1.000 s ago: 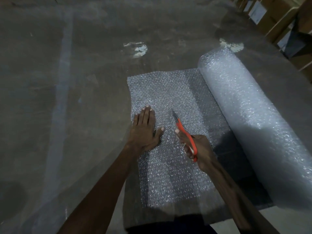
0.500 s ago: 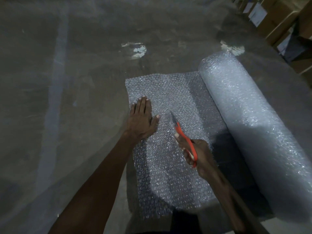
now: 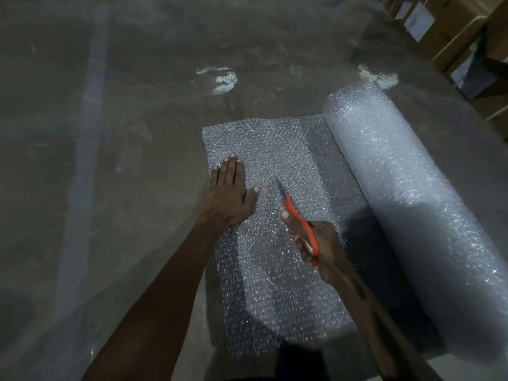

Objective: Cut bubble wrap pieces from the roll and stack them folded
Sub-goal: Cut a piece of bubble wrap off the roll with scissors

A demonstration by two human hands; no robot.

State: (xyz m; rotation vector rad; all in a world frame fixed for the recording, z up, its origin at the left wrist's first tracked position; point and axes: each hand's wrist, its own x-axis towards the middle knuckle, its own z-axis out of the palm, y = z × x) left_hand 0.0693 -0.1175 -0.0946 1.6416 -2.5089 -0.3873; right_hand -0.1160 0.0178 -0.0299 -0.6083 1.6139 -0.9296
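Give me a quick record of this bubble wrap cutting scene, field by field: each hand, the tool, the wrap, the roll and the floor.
left hand: flat, fingers straight, pressing on the unrolled sheet
right hand: gripping the scissors
scissors: orange handles, blades pointing away along the sheet
unrolled sheet: lying flat on the floor, joined to the roll on its right edge
roll: thick, lying on its side to the right
floor: grey concrete, with a white patch beyond the sheet
boxes: cardboard, top right
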